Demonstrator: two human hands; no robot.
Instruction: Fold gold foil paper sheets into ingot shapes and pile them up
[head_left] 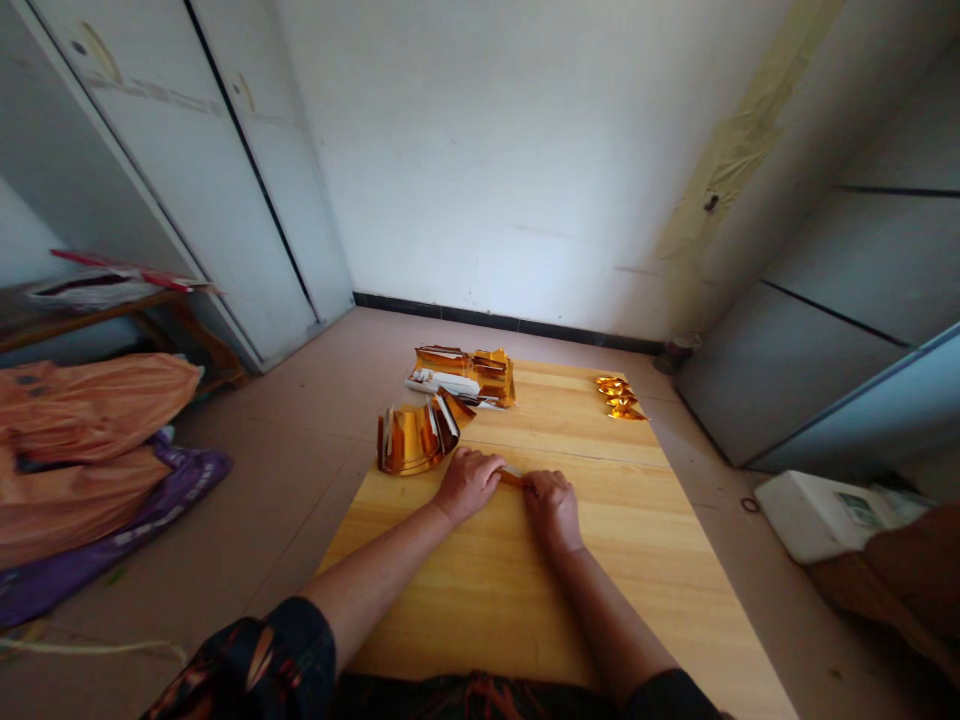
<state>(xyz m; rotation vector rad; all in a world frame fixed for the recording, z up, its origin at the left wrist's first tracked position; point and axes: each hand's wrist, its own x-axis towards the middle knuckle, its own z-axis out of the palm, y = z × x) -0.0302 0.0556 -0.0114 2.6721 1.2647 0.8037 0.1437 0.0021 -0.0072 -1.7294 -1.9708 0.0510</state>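
Both my hands rest on a light wooden board (pixel 570 600) laid on the floor. My left hand (pixel 469 482) and my right hand (pixel 553 508) have their fingers curled, and they press a narrow strip of gold foil paper (pixel 513 479) between them. Most of the strip is hidden under my fingers. Just beyond my left hand a curved stack of gold foil sheets (pixel 416 437) stands at the board's left edge.
More gold foil packs (pixel 465 375) lie at the board's far left, and several small folded gold pieces (pixel 619 397) at its far right corner. Orange and purple bags (pixel 82 460) sit on the floor to the left. A white box (pixel 825 512) lies to the right.
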